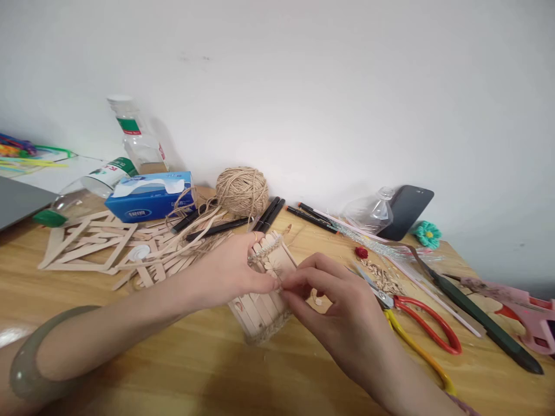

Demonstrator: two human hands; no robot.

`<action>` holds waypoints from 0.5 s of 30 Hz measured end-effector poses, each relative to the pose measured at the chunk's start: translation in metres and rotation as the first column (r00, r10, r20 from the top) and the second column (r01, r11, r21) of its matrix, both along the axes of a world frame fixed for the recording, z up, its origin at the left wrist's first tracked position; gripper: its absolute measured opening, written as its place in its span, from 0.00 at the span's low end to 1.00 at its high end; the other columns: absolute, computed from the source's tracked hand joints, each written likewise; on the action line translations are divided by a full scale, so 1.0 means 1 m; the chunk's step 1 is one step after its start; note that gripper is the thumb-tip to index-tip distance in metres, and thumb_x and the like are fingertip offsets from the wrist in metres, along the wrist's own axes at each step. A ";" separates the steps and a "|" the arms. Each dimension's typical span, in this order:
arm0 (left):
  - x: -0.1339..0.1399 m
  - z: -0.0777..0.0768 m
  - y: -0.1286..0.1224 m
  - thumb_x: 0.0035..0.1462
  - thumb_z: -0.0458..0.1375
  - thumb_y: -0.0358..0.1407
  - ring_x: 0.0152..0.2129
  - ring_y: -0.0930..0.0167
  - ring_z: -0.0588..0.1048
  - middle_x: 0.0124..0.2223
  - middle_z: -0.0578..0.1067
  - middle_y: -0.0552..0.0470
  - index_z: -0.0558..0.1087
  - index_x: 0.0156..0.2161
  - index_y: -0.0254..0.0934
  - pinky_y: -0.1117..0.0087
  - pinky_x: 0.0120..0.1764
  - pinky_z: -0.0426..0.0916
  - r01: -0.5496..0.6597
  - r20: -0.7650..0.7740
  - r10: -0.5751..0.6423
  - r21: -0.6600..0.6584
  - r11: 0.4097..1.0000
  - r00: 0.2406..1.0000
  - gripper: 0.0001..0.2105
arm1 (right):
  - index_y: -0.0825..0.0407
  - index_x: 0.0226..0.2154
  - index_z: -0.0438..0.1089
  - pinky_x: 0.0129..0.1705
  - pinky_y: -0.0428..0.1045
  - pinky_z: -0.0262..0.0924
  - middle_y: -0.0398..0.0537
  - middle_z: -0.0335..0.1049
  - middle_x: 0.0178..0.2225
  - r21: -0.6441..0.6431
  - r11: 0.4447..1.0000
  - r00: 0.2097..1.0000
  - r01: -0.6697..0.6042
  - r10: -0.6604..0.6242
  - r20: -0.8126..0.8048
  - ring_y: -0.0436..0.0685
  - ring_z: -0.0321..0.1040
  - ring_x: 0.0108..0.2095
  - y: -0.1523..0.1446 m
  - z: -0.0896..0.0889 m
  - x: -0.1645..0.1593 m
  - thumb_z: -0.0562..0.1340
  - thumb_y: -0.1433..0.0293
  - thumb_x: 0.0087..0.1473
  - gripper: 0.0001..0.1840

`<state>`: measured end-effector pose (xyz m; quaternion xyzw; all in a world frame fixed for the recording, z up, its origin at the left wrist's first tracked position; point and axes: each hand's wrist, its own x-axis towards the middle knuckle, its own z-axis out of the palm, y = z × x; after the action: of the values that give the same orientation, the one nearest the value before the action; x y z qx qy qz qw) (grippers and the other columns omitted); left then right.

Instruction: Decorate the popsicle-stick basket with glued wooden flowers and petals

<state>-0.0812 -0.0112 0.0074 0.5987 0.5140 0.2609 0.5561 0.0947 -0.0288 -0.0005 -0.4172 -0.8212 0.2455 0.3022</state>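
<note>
A small panel of wooden craft sticks [252,312], trimmed with twine along its top and bottom edges, is tilted in front of me. A pale flower shape [273,267] sits on its face. My left hand [234,268] is closed around the panel's upper left side, its thumb pressed on the front near the flower. My right hand [333,294] pinches at the flower's lower end with thumb and forefinger; what lies between those fingertips is too small to make out.
Loose craft sticks [87,252], a blue tissue box [150,199] and a twine ball [243,190] lie left and behind. On the right are red-and-yellow-handled scissors [427,320], a pink glue gun [526,315], a phone [405,211] and a small red rose [361,252].
</note>
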 end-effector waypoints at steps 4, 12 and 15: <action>0.000 0.000 -0.002 0.41 0.59 0.32 0.31 0.64 0.75 0.34 0.76 0.52 0.70 0.38 0.35 0.68 0.31 0.67 0.010 -0.029 -0.010 0.004 1.000 1.000 0.14 | 0.50 0.28 0.72 0.29 0.44 0.59 0.42 0.67 0.28 -0.054 0.999 1.000 -0.005 0.005 -0.008 0.49 0.65 0.28 -0.001 0.007 0.005 0.61 0.77 0.50 0.07; -0.001 -0.001 -0.001 0.39 0.60 0.32 0.27 0.69 0.71 0.30 0.72 0.55 0.66 0.30 0.36 0.71 0.30 0.64 0.035 0.023 -0.034 -0.063 0.997 0.999 0.10 | 0.49 0.25 0.71 0.25 0.47 0.56 0.44 0.69 0.28 0.024 0.973 0.969 0.229 -0.231 0.092 0.53 0.64 0.27 0.019 0.001 0.048 0.59 0.68 0.52 0.08; -0.003 -0.001 -0.001 0.39 0.60 0.31 0.25 0.71 0.69 0.28 0.70 0.57 0.65 0.28 0.37 0.72 0.28 0.63 0.019 0.025 -0.017 -0.086 0.996 1.000 0.08 | 0.50 0.28 0.72 0.29 0.48 0.58 0.46 0.70 0.31 0.003 0.968 0.931 0.249 -0.240 0.275 0.54 0.66 0.28 0.025 -0.020 0.062 0.58 0.69 0.54 0.07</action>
<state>-0.0840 -0.0123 0.0062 0.5756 0.5125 0.2409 0.5899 0.1565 -0.0037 -0.0205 -0.5510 -0.7924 0.1593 0.2076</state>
